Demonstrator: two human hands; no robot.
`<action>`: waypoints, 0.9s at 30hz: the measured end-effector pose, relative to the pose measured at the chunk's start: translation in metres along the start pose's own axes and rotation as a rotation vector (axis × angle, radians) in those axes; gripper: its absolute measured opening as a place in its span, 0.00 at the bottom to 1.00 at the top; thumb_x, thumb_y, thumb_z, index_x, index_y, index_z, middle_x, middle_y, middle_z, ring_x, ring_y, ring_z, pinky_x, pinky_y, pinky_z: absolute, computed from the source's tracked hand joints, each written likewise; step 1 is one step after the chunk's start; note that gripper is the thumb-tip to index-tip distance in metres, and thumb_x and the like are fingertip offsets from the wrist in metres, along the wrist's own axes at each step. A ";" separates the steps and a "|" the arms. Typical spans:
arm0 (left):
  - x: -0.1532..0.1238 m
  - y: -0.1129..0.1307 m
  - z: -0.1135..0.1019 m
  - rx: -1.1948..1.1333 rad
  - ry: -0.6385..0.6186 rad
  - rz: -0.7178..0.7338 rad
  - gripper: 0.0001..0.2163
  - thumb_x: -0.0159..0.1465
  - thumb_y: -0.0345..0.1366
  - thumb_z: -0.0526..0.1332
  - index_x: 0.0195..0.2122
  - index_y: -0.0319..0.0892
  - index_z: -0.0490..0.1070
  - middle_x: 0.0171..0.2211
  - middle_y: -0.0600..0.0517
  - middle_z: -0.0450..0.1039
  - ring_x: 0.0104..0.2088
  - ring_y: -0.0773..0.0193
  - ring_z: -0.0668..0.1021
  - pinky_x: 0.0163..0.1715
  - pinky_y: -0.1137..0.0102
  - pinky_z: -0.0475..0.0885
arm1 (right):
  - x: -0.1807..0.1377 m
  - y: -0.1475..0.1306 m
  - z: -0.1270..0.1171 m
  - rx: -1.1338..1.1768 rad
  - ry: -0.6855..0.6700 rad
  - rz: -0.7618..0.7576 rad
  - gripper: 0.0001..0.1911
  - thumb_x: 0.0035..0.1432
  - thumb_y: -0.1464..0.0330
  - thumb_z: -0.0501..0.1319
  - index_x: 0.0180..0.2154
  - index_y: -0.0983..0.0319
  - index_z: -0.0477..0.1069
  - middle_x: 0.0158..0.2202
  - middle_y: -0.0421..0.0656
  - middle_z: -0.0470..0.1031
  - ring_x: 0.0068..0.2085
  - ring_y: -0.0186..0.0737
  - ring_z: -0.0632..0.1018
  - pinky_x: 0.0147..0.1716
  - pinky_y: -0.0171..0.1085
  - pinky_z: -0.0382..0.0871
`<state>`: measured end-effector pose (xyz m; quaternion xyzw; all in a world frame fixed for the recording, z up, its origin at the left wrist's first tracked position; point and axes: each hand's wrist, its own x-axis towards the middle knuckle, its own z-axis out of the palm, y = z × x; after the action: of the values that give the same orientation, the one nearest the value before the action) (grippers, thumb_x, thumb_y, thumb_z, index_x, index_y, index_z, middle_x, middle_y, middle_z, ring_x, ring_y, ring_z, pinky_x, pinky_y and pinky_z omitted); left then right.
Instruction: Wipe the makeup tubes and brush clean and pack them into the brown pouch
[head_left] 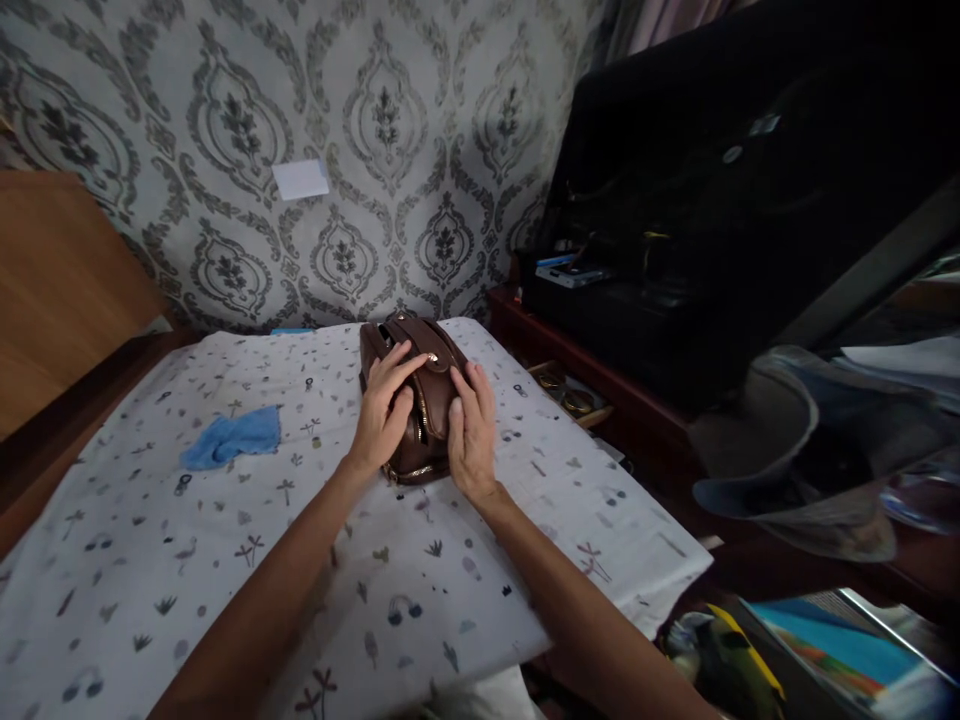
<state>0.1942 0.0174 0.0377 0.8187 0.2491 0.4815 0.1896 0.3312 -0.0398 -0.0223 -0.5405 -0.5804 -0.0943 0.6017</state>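
Observation:
A small brown leather-look bag (439, 400) with gold-coloured zippers and a round metal snap (433, 358) lies on the patterned white cloth (315, 570). My left hand (384, 408) rests on its left and top side, fingers stretched out, with a fingertip close to the snap. Against the right side of the bag lies my right hand (472, 430), its fingers extended and nearly flat. A zipper on the near part of the bag looks partly open between my hands. What is inside the bag cannot be seen.
A crumpled blue cloth (234, 438) lies to the left on the covered table. Patterned wallpaper (386, 130) rises behind it. On the right stand a large black screen (712, 200), an open drawer (589, 395) holding small items, and a grey hat-like fabric item (795, 450).

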 end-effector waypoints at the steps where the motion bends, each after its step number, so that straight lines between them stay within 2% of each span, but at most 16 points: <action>1: -0.001 -0.001 -0.001 -0.042 0.032 -0.010 0.19 0.73 0.42 0.49 0.60 0.49 0.70 0.67 0.48 0.63 0.69 0.56 0.62 0.70 0.55 0.53 | 0.000 0.001 0.001 -0.011 0.002 0.001 0.25 0.74 0.63 0.43 0.68 0.52 0.58 0.70 0.46 0.57 0.71 0.46 0.57 0.70 0.58 0.50; 3: 0.000 -0.006 0.000 -0.077 0.117 -0.066 0.20 0.73 0.46 0.50 0.61 0.49 0.68 0.68 0.47 0.61 0.70 0.56 0.61 0.70 0.57 0.54 | -0.001 0.002 0.002 -0.033 -0.001 0.013 0.25 0.74 0.63 0.43 0.68 0.51 0.57 0.71 0.46 0.55 0.72 0.46 0.56 0.70 0.59 0.50; 6: 0.002 -0.014 0.006 -0.044 0.208 -0.196 0.23 0.72 0.50 0.51 0.65 0.50 0.63 0.71 0.46 0.55 0.72 0.55 0.56 0.71 0.56 0.51 | -0.003 0.004 0.006 -0.053 -0.002 0.025 0.25 0.73 0.63 0.44 0.68 0.48 0.57 0.73 0.44 0.49 0.72 0.49 0.54 0.70 0.61 0.48; 10: 0.003 -0.023 0.011 -0.014 0.152 -0.296 0.25 0.70 0.52 0.54 0.66 0.51 0.62 0.73 0.47 0.50 0.73 0.51 0.53 0.71 0.52 0.48 | -0.003 0.006 0.012 -0.084 0.019 0.016 0.24 0.73 0.63 0.45 0.66 0.45 0.60 0.74 0.41 0.44 0.73 0.53 0.51 0.69 0.64 0.47; 12: 0.003 -0.024 0.011 -0.008 0.126 -0.306 0.25 0.70 0.52 0.54 0.66 0.52 0.62 0.73 0.48 0.49 0.73 0.50 0.53 0.71 0.52 0.48 | -0.003 0.006 0.012 -0.101 0.030 -0.009 0.24 0.73 0.64 0.46 0.66 0.45 0.60 0.73 0.42 0.45 0.73 0.53 0.52 0.69 0.63 0.49; 16: 0.002 -0.020 0.008 -0.023 0.074 -0.304 0.26 0.71 0.50 0.51 0.69 0.53 0.57 0.74 0.50 0.47 0.74 0.53 0.48 0.71 0.52 0.47 | -0.003 0.004 0.009 -0.123 0.016 -0.077 0.24 0.72 0.67 0.46 0.66 0.47 0.60 0.72 0.44 0.47 0.72 0.51 0.54 0.68 0.62 0.53; 19: 0.003 -0.019 0.007 -0.016 0.045 -0.289 0.23 0.72 0.49 0.50 0.66 0.54 0.63 0.74 0.51 0.48 0.74 0.53 0.47 0.71 0.52 0.47 | -0.003 0.001 0.007 -0.161 -0.003 -0.110 0.23 0.72 0.66 0.48 0.64 0.51 0.62 0.72 0.46 0.46 0.71 0.54 0.54 0.66 0.64 0.55; 22: 0.003 -0.019 0.008 0.007 0.058 -0.264 0.21 0.72 0.47 0.50 0.63 0.53 0.67 0.72 0.51 0.52 0.73 0.53 0.49 0.71 0.52 0.49 | -0.004 -0.002 0.008 -0.212 -0.016 -0.135 0.22 0.69 0.60 0.53 0.63 0.53 0.64 0.72 0.50 0.46 0.71 0.60 0.53 0.64 0.67 0.56; 27: 0.003 -0.019 0.006 0.039 0.058 -0.258 0.20 0.72 0.44 0.51 0.63 0.52 0.67 0.72 0.48 0.53 0.73 0.53 0.51 0.70 0.52 0.51 | -0.004 -0.003 0.009 -0.290 -0.019 -0.177 0.33 0.61 0.50 0.61 0.63 0.53 0.60 0.70 0.53 0.46 0.70 0.67 0.53 0.61 0.69 0.57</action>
<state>0.1965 0.0338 0.0266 0.7690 0.3670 0.4716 0.2269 0.3226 -0.0357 -0.0264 -0.5695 -0.6117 -0.2245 0.5012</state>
